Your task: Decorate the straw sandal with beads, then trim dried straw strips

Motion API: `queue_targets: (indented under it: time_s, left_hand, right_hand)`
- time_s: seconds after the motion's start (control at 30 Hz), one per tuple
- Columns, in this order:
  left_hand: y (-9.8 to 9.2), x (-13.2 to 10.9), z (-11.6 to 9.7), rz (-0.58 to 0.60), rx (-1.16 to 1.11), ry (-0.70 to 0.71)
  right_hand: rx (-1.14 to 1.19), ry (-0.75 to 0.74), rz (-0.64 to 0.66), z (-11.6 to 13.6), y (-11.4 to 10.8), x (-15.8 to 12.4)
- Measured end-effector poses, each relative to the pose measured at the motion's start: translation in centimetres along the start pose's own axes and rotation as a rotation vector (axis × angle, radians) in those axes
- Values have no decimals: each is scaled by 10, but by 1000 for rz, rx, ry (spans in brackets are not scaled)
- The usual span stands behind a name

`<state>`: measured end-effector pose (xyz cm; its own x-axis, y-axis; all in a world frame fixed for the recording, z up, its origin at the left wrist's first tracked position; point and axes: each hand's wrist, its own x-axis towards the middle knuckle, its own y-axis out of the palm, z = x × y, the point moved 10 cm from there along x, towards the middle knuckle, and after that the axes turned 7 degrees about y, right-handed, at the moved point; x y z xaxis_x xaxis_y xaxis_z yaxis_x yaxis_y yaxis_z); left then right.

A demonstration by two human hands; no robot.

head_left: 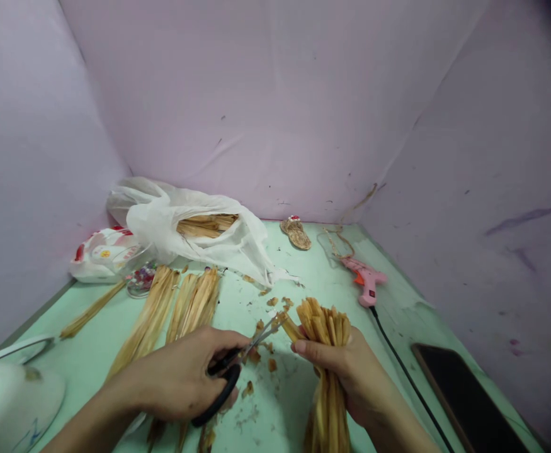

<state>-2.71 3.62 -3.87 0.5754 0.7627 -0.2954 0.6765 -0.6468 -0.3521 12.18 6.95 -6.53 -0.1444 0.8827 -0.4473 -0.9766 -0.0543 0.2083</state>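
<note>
Head view: left hand [181,375], fingers closed on scissors [225,391]; right hand [357,371], fingers clamped round dried-leaf bundle [327,327] over table [315,274]. Blades [260,338] near right thumb [320,354]; a slip could nick it.

Counting two hands: left [187,371], right [353,374]. One pair of scissors [221,390], one gripped bundle of dried stalks [327,327]. Toward the tabletop's [322,277] left edge, at least two lying bundles [147,314], one packet [105,255], one bead dish [142,281]. Far edge: one plastic bag [155,220], one ornament [298,235]. Right edge: one glue gun [370,283], one smartphone [466,402]. Scraps [255,356] too numerous to count.
</note>
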Motion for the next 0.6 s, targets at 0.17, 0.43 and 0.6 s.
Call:
queue_targets:
  time_s: [0.17, 0.43, 0.6]
  left_hand:
    - [3, 1, -1, -4, -21, 4]
    - [6, 6, -1, 20, -146, 74]
    - [3, 8, 16, -35, -232, -63]
  right_hand:
    - [25, 56, 89, -5, 13, -4]
    - [75, 89, 152, -5, 20, -6]
    - [103, 115, 133, -7, 17, -5]
